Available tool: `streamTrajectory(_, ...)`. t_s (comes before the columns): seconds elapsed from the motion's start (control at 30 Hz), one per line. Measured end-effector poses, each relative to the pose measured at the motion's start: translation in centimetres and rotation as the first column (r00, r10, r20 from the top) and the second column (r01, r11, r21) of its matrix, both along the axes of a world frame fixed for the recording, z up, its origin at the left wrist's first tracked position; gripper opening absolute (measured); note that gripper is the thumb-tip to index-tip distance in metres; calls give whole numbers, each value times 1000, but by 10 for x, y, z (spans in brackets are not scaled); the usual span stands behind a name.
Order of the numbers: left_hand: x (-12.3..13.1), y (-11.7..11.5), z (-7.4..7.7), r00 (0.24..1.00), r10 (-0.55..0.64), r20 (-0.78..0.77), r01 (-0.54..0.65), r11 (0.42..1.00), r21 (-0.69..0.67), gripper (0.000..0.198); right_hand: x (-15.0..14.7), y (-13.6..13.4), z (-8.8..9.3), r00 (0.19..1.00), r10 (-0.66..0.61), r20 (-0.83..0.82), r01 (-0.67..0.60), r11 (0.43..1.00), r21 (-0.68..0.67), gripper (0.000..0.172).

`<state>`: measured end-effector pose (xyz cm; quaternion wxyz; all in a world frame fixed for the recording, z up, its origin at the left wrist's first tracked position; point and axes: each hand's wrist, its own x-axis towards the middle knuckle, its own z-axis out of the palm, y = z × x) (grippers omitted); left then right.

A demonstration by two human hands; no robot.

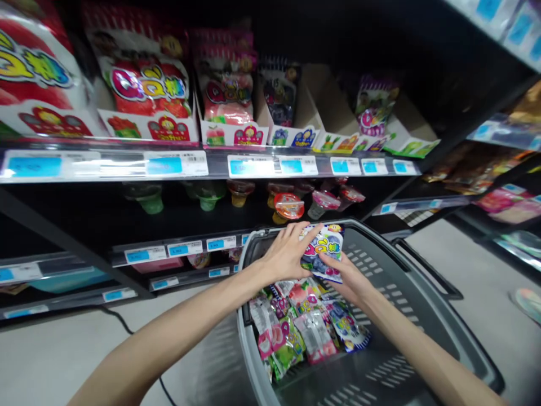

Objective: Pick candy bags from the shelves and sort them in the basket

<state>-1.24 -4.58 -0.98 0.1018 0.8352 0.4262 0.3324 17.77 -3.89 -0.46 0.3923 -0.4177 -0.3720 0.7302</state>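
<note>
Both my hands hold one purple-and-white candy bag (324,252) above the far end of a grey shopping basket (406,293). My left hand (287,254) lies over the bag's left side with fingers curled on its top edge. My right hand (349,279) grips the bag from below and to the right. Under them, several colourful candy bags (302,327) lie piled in the basket's near left corner.
A dark store shelf faces me. Its upper level holds display boxes of candy bags (146,84), with price labels (253,166) along the edge. Jelly cups (288,206) stand on the level below. More shelves run off at the right. The floor is pale.
</note>
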Motion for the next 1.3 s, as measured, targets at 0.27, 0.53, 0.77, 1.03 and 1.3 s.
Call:
streamTrajectory(0.27, 1, -5, 3, 1000, 5, -30, -5, 1000, -8, 113, 5, 1, -4, 999, -35, 28, 36, 999, -10, 64)
streamTrajectory(0.53, 0, -8, 3, 992, 36, -121, -45, 996, -75, 111, 7, 1, -5, 995, -32, 92, 30, 999, 20, 73)
streamTrajectory(0.77, 1, -14, 7, 990, -12, -142, -5, 993, -121, 108, 16, 1, -8, 992, -58, 115, 56, 998, 29, 83)
streamTrajectory(1.03, 1, -13, 12, 996, -6, -87, 9, 999, 38, 99, 19, 6, 9, 981, 9, 195, -39, 987, 154, 56)
streamTrajectory(1.3, 6, -17, 10, 987, 25, 162, -41, 995, 93, 74, 25, 12, 19, 772, -79, 631, -317, 812, 490, 49)
